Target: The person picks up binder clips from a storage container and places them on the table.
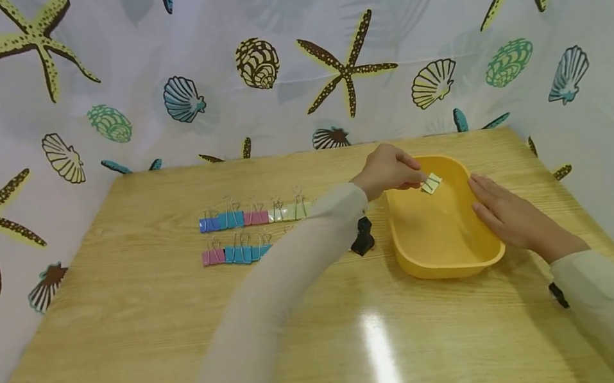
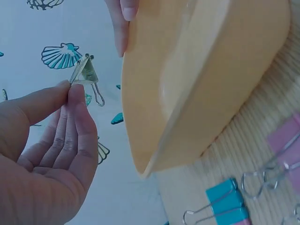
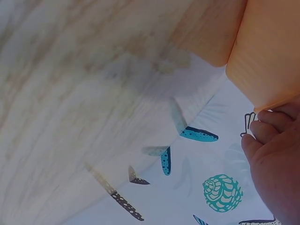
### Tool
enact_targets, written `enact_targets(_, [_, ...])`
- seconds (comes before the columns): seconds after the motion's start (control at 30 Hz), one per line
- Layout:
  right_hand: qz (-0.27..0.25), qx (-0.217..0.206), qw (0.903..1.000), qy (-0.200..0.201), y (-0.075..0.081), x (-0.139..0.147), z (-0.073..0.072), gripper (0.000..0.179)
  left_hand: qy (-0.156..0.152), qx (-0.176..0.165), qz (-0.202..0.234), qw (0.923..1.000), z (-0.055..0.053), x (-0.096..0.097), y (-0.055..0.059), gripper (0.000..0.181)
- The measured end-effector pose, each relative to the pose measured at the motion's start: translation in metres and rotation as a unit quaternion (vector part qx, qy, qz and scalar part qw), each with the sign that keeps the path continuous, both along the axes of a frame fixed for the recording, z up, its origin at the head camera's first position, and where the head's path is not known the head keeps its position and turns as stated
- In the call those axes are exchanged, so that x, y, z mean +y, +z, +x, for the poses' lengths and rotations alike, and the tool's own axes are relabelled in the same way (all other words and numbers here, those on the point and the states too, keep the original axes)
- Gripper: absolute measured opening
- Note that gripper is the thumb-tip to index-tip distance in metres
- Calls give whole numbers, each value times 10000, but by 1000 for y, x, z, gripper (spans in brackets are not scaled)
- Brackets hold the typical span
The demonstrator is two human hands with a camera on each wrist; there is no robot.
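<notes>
My left hand (image 1: 388,169) is over the far left part of a yellow plastic tub (image 1: 418,267). Between thumb and index finger it pinches a pale yellow-green binder clip (image 2: 87,74) by a wire handle, while the other fingers curl loosely. In the head view, that clip (image 1: 431,183) shows against the tub's inside. At the tub's right rim, my right hand (image 1: 511,216) holds the wall, thumb on the inner side and fingers along the edge. Part of this hand (image 3: 276,145) also appears at the right wrist view's edge.
Left of the tub, binder clips stand in two rows: an upper row with a blue clip (image 1: 231,219) and a lower one with a pink clip (image 1: 213,256). My left sleeve (image 1: 274,299) hides their right ends. A patterned cloth (image 1: 289,58) surrounds the wooden table (image 1: 129,344).
</notes>
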State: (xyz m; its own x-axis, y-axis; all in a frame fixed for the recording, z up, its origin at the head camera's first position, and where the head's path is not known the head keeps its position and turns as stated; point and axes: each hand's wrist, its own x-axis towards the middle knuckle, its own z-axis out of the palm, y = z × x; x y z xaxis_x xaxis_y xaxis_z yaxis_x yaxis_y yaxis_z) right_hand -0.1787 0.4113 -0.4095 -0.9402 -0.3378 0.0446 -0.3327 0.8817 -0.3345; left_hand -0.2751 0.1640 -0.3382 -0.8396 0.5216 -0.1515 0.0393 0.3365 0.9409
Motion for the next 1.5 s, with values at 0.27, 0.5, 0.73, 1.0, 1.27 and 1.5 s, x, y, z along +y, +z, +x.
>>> enact_targets(0.27, [75, -52, 10000, -11, 3, 3, 1, 58, -1272, 1055, -333, 9857, -14, -62, 8, 15])
enact_targets(0.5, [50, -41, 10000, -14, 2, 7, 1, 58, -1424, 1458, -369, 9783, -14, -119, 16, 18])
enact_targets(0.73, [41, 26, 10000, -59, 6, 8, 2, 57, -944, 1553, -745, 9805, -10, -188, 15, 17])
enact_targets(1.0, [9, -44, 10000, -8, 5, 4, -1, 57, 80, 1245, -1229, 9845, -1, -287, 8, 25])
enact_targets(1.27, [-33, -146, 9999, -4, 1, -1, -1, 58, 237, 947, -2042, 9741, 3, -361, 2, 28])
enact_targets(1.5, [27, 19, 10000, 31, -3, -3, -1, 57, 170, 578, -2234, 9729, 7, -391, -28, 24])
